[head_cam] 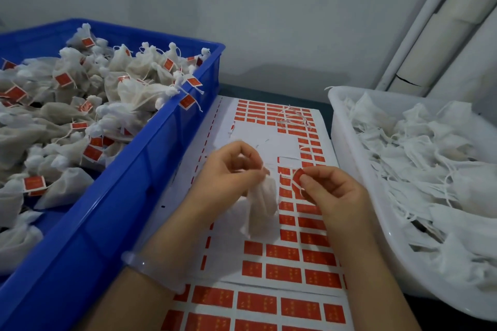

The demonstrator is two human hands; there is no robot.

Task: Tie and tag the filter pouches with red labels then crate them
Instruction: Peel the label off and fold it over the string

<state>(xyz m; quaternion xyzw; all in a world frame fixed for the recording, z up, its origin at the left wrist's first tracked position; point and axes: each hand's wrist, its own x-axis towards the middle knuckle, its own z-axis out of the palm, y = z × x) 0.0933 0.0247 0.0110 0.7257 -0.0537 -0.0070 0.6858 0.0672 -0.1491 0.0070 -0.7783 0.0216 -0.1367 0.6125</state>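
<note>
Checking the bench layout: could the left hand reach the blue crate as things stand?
Probably yes: the blue crate stands open-topped beside the left hand, nothing between, though that hand holds a pouch.

We see a plain grey-white wall (269,21) beyond the left hand (228,169), softly and evenly lit. Up and to the right of the right hand (333,191), pale pipes (430,43) slant along it. A dark tabletop (269,91) meets the wall's foot.
</note>
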